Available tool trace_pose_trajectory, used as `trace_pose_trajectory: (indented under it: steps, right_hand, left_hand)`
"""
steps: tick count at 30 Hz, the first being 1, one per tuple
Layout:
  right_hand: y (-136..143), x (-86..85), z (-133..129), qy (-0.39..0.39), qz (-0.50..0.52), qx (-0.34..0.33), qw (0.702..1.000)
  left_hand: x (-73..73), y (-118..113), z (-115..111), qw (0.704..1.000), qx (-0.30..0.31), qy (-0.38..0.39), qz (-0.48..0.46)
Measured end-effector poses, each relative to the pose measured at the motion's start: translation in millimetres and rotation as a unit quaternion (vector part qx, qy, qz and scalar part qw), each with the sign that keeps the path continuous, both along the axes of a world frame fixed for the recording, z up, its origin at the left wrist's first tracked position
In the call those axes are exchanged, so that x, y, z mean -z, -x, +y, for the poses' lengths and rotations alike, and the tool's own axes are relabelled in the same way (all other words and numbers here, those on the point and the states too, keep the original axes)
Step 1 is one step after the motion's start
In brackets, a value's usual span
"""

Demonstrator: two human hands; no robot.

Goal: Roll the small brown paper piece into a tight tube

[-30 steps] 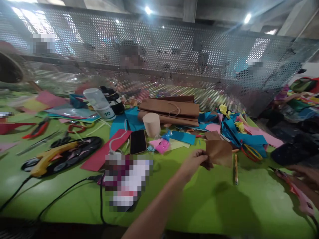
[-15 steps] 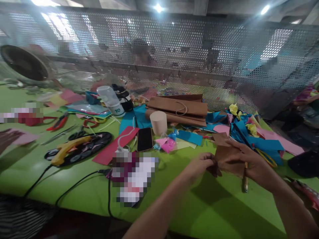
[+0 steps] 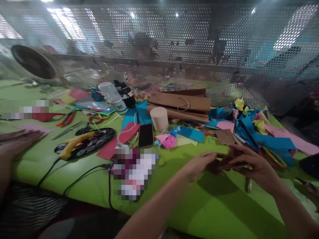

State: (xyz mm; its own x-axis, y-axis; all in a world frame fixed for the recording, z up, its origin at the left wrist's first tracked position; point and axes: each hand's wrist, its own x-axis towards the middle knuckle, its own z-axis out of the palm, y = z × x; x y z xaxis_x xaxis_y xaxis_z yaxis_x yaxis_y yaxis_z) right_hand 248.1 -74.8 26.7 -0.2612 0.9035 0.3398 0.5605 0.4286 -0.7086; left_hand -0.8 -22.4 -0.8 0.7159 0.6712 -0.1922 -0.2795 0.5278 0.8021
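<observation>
Above the green table (image 3: 214, 212), at right of centre, my left hand (image 3: 200, 164) pinches the left edge of a piece of brown paper (image 3: 225, 162). The fingers of my right hand (image 3: 249, 162) are closed on its right side. The paper is tilted nearly edge-on, and my fingers hide much of it. A slim pencil-like stick (image 3: 249, 184) shows below my right hand; whether the hand grips it cannot be made out. Just behind lies another brown paper piece (image 3: 225, 136).
Blue paper scraps (image 3: 276, 144) heap at the right, by scissors with yellow handles (image 3: 275, 157). Folded brown paper (image 3: 181, 103), a beige cylinder (image 3: 159, 119) and a phone (image 3: 146, 135) sit mid-table. A yellow glue gun (image 3: 74, 146) trails a cable. Another person's hand (image 3: 22, 139) rests at far left.
The brown paper has tipped from facing me to nearly edge-on between my hands. The other person's hand reaches further over the pink paper. The view has shifted slightly.
</observation>
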Motion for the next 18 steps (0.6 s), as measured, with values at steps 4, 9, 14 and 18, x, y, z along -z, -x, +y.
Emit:
trace_pose_trajectory:
  steps: [4, 9, 14, 18]
  right_hand:
    - [0.4, 3.5, 0.0, -0.003, 0.007, -0.010, 1.000]
    - [0.9, 5.1, 0.5, 0.007, -0.008, -0.033, 0.999]
    - [4.2, 4.9, -1.3, 0.018, 0.003, -0.028, 0.999]
    - [8.6, 2.0, -3.1, 0.028, 0.010, -0.011, 1.000]
  left_hand:
    - [7.0, -3.2, 1.5, 1.000, 0.006, 0.016, -0.017]
    - [10.8, -5.8, -0.3, 0.999, 0.016, 0.029, -0.028]
    - [9.0, -8.8, -3.2, 0.999, 0.015, 0.026, -0.022]
    - [6.4, -10.0, -5.3, 1.000, 0.011, 0.010, -0.008]
